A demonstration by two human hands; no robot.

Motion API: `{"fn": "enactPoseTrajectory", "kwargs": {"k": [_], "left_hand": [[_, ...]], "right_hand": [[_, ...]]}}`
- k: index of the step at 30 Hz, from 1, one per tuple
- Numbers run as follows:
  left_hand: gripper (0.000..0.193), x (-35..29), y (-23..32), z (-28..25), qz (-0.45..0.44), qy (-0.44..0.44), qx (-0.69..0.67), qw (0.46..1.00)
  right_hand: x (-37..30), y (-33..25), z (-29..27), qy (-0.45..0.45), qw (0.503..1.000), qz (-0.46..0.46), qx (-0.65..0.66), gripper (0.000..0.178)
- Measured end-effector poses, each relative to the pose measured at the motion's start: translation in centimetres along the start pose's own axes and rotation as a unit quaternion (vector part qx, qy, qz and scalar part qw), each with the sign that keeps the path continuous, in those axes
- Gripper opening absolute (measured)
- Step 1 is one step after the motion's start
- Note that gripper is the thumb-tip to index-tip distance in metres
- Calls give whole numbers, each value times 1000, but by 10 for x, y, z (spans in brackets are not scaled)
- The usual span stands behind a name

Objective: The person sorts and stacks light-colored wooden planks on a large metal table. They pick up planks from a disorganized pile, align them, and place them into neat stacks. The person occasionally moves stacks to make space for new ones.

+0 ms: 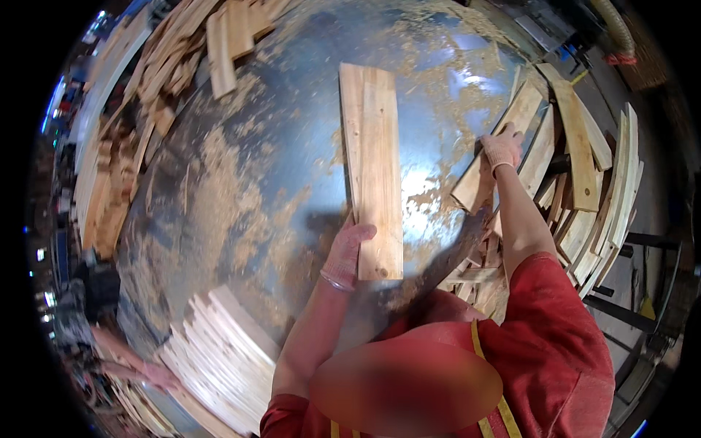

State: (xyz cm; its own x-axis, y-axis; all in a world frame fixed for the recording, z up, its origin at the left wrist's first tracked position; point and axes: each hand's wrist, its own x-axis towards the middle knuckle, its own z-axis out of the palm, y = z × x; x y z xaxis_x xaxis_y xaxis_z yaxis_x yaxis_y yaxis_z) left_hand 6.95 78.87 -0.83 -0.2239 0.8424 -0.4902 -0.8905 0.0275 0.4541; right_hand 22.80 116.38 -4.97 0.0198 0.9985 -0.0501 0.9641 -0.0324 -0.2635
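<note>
The left grip (pixel 353 252) is pinching a pale, flat wooden plank (pixel 381 182); toward two o'clock, the right grip (pixel 503 148), its closure unclear, is touching a tan wooden board (pixel 521 111).

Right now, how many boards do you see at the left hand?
2: an upper board, its near end by the left hand, and a lower board partly under it, showing at its left and far end. More may be hidden beneath.

I see a lane across the sawdust-strewn desk (pixel 288 139), left of the middle boards (pixel 381 190); a plank stack (pixel 219 358) blocks the near left, heaped planks (pixel 574 146) the right.
</note>
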Motion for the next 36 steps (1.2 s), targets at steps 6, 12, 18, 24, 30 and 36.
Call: {"fn": "enactPoseTrajectory", "kwargs": {"k": [6,12,18,24,30,36], "left_hand": [[79,-101,-36,-62,88,1,13,996],[87,-228,-92,-67,240,150,198,938],[94,-304,-164,-115,197,266,283,900],[77,-381,-190,-142,202,449,547,677],[67,-398,-200,-128,102,578,684,433],[66,-384,-174,-152,189,504,681,496]], "right_hand": [[-177,-19,-19,-303,717,-74,624,89],[-375,-43,-17,-560,559,-87,605,87],[-501,-17,8,-702,545,-60,454,83],[-486,5,32,-835,319,100,437,77],[-483,0,31,-855,303,75,414,68],[-565,-55,-27,-628,602,-487,-71,52]]}}
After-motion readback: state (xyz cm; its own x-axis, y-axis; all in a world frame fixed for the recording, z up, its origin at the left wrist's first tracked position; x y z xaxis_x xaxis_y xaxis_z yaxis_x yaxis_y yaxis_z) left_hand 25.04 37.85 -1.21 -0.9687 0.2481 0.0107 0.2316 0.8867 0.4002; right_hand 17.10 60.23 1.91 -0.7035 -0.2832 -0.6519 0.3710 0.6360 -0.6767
